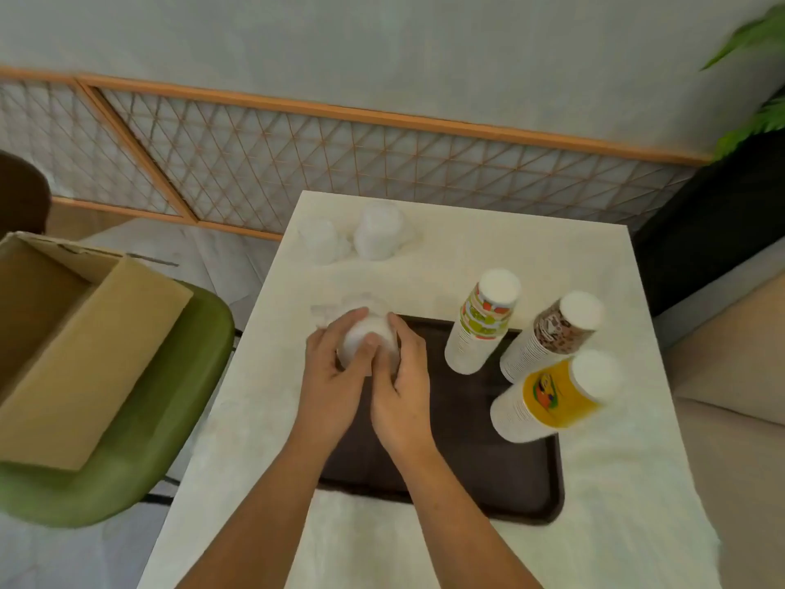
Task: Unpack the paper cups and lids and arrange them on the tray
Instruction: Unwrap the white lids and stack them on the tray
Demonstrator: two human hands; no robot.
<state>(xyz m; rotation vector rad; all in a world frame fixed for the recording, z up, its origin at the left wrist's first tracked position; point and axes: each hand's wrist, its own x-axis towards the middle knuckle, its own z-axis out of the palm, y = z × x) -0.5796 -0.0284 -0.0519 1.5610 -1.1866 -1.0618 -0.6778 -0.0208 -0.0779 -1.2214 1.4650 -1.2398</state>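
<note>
Left hand (335,376) and right hand (401,391) curl round white plastic-wrapped lid stack (366,335), axis toward 12 o'clock, over the 10 o'clock corner of the dark brown tray (488,461).

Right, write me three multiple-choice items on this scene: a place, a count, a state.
1. The open brown cardboard box sits: A on the green padded chair; B on the floor; C on a shelf.
2. On the dark brown plastic tray stand this many stacks of printed paper cups: A two; B three; C five.
3. The left hand and right hand: A lie flat; B grip the white wrapped stack of lids; C each hold a cup.
Answers: A, the box rests on the seat; B, green, brown and yellow stacks stand there; B, fingers curl round it.
</note>
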